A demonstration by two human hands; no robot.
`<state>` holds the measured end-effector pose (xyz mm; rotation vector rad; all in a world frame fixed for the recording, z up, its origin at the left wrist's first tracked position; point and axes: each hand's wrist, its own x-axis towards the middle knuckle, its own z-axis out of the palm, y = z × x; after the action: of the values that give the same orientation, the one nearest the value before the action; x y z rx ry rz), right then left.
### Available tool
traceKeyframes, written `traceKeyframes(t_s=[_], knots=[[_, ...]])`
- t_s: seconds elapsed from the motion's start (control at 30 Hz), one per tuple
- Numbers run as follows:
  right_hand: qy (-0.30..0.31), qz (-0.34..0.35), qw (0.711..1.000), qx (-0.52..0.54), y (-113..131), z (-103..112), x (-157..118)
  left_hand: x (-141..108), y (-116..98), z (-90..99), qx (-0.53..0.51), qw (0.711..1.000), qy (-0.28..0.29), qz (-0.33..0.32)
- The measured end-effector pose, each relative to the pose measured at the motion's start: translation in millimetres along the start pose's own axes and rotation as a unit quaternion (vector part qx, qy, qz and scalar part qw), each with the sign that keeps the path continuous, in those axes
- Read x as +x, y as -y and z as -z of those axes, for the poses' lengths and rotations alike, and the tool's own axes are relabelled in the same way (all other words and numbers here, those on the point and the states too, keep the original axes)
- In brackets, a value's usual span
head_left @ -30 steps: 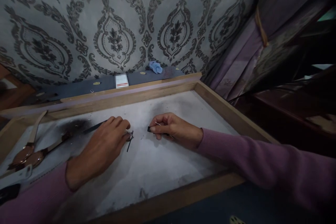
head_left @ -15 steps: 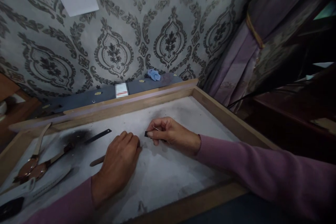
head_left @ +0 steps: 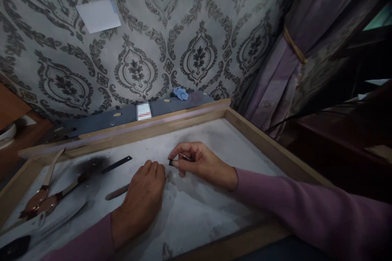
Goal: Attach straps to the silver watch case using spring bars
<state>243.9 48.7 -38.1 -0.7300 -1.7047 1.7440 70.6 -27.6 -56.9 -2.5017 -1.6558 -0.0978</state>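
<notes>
My right hand pinches a small black piece between thumb and fingertips, and a thin metal tool shows within the same hand. Just left of it, my left hand is closed, knuckles up, over the white tray surface. A brown strap-like piece sticks out from under my left hand; its other end is hidden. A flat black strip lies beyond that hand.
Wooden rims border the tray. Watches with rose-coloured cases and pale straps lie at the left. Behind the back rim are a blue crumpled cloth and a small white packet. A purple curtain hangs at the right.
The camera view has shifted slightly, so everything appears a little lower. My right index finger is raised a bit more over the black piece. My left hand stays closed in place.
</notes>
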Motion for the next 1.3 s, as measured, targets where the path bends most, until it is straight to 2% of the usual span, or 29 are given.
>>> traceKeyframes(t_s=[0.07, 0.17, 0.27, 0.37, 0.5, 0.6, 0.7, 0.87, 1.03, 1.3], knots=[[-0.01, -0.013, 1.0, 0.017, 1, 0, 1, 0, 0, -0.2, 0.001, 1.0, 0.007, -0.002], [-0.034, -0.066, 0.995, 0.067, 3, 1, 2, 0, 1, 4.1, -0.037, 0.999, 0.008, 0.016], [-0.052, -0.131, 0.978, 0.157, 6, 2, 3, 0, 3, 15.3, -0.183, 0.98, 0.004, 0.074], [-0.049, -0.173, 0.956, 0.232, 8, 3, 3, 3, 3, 28.2, -0.381, 0.912, 0.019, 0.153], [-0.034, -0.188, 0.94, 0.283, 5, 1, 4, 9, 0, 35.5, -0.591, 0.781, 0.021, 0.201], [-0.016, -0.187, 0.934, 0.304, 2, 0, 4, 12, -4, 34.2, -0.692, 0.687, 0.015, 0.22], [-0.003, -0.184, 0.931, 0.314, 3, -1, 3, 14, -5, 33.8, -0.742, 0.634, 0.005, 0.218], [-0.008, -0.192, 0.929, 0.318, 5, -2, 2, 16, -6, 37.8, -0.78, 0.591, -0.004, 0.204], [-0.006, -0.188, 0.93, 0.315, 5, -3, 2, 15, -7, 36.4, -0.795, 0.569, -0.003, 0.209], [-0.007, -0.184, 0.931, 0.316, 6, -3, 3, 13, -3, 31.8, -0.794, 0.572, -0.002, 0.206]])
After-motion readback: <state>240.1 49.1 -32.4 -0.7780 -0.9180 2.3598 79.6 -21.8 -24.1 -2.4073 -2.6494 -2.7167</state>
